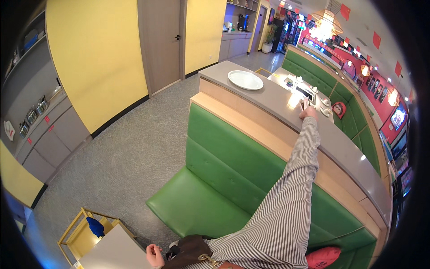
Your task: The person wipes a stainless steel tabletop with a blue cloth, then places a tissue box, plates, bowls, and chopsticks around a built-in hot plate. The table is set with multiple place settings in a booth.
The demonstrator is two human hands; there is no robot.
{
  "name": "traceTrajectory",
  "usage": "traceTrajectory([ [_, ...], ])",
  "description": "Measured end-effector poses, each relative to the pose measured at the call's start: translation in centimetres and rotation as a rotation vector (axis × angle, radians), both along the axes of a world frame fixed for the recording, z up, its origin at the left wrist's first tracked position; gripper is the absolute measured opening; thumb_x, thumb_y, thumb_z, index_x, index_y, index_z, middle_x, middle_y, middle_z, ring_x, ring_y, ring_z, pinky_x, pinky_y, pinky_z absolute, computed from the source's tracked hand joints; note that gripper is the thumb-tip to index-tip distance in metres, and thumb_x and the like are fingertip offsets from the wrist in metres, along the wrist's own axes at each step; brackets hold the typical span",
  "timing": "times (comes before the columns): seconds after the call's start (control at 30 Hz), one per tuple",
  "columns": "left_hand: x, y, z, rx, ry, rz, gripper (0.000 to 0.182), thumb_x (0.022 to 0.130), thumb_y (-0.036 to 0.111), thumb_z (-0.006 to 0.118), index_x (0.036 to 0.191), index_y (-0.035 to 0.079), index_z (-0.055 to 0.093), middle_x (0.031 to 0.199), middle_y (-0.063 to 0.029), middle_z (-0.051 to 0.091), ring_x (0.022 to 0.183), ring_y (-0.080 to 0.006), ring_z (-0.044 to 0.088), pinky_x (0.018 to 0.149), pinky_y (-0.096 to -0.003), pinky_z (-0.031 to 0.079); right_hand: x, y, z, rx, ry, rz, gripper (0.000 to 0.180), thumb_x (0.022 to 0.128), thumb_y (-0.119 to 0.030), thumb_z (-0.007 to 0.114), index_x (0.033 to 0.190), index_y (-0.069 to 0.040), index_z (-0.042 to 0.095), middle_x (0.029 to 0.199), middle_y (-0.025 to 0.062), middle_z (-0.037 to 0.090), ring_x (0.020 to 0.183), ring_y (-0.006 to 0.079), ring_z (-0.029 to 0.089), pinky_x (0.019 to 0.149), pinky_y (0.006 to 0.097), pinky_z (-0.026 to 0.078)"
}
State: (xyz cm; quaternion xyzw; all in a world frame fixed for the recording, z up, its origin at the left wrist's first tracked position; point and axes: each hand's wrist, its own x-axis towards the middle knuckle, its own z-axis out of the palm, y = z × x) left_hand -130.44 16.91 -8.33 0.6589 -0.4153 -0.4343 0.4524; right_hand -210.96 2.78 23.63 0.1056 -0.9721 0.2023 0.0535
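My right hand [308, 113] reaches out at the end of a striped sleeve, over the grey top of the booth partition [278, 106]. Its fingers are around a small object that I cannot make out, with the dining table [285, 72] beyond it. To the left on the partition top lies an oval white plate [245, 80]. My left hand [155, 255] is low in the picture, fingers curled, beside the corner of a nearer grey table [114, 250]; nothing shows in it. A dark brown bag or cloth [191, 250] is next to it.
A green padded bench [201, 201] stands below the partition, with a red cushion [323, 257] at the lower right. A yellow-framed chair [84, 232] with a blue cloth [95, 227] is at the lower left. Metal pots [32, 116] stand on the left counter [50, 124].
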Motion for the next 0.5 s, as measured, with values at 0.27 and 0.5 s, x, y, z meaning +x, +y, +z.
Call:
traceTrajectory([
  [0.27,-3.0,1.9,4.7,-0.109,0.138,-0.031,0.010,0.091,0.008,0.051,0.096,0.000,0.052,0.078,-0.0052,0.059,0.067,-0.0111,0.057,0.064,-0.0241,0.047,6.2,1.7,2.3,-0.289,-0.054,0.400,0.051,0.070,-0.007,0.060,0.118,-0.001,0.044,0.091,0.0106,0.057,0.076,0.0178,0.057,0.061,0.0325,0.049],
  [0.5,-1.2,0.3,11.8,-0.244,0.492,-0.018,0.030,0.090,0.010,0.058,0.116,-0.002,0.048,0.100,-0.0105,0.062,0.092,-0.0154,0.059,0.080,-0.0273,0.048,39.0,-3.0,-8.0,-0.824,-0.786,1.334,0.056,0.068,0.001,0.063,0.120,-0.003,0.043,0.096,0.0064,0.053,0.075,0.0149,0.055,0.062,0.0298,0.050],
])
